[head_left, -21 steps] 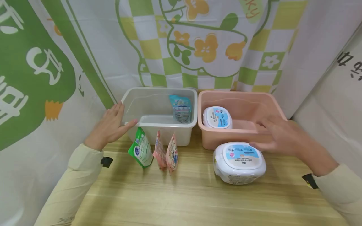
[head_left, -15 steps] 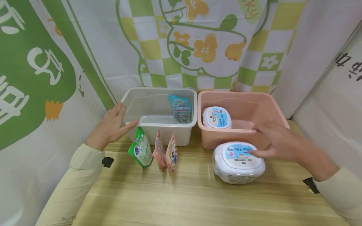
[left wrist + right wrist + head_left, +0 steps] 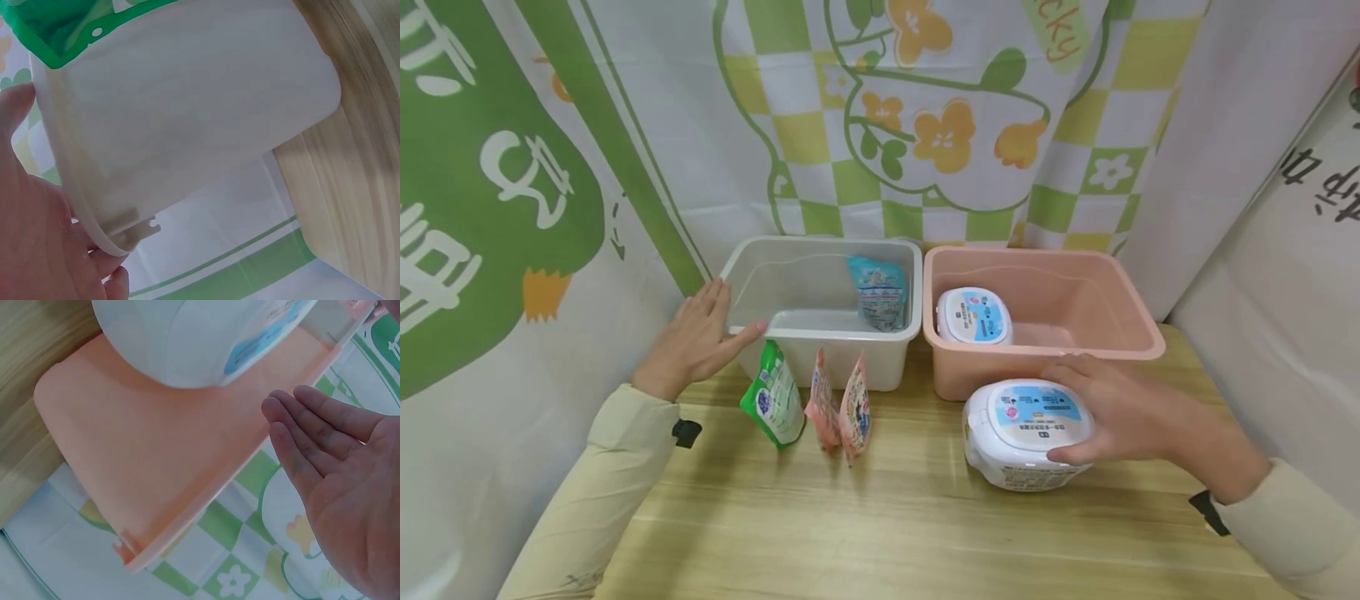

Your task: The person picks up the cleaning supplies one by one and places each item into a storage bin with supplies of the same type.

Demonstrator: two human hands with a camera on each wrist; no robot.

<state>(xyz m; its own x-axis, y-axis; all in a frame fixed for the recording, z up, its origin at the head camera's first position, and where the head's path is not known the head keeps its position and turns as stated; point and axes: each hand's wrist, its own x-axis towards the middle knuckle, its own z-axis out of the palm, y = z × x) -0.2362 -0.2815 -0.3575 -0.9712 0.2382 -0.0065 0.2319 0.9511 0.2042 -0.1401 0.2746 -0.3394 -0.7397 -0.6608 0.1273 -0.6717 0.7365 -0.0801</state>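
Right hand (image 3: 1126,412) loose; fingers (image 3: 334,415) visibly apart from white tub (image 3: 181,344) only in right-wrist view

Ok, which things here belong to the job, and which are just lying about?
Probably the job:
front tub, beside the right hand
pale bin, left hand touching it
pink bin, inner tub
blue pouch, green pouch, pink pouches

Probably just surroundings:
patterned cloth
table

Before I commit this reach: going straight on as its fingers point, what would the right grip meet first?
Most likely the white tub in front of the pink bin; whether the right grip already touches it, or would skim over its top, I cannot tell.
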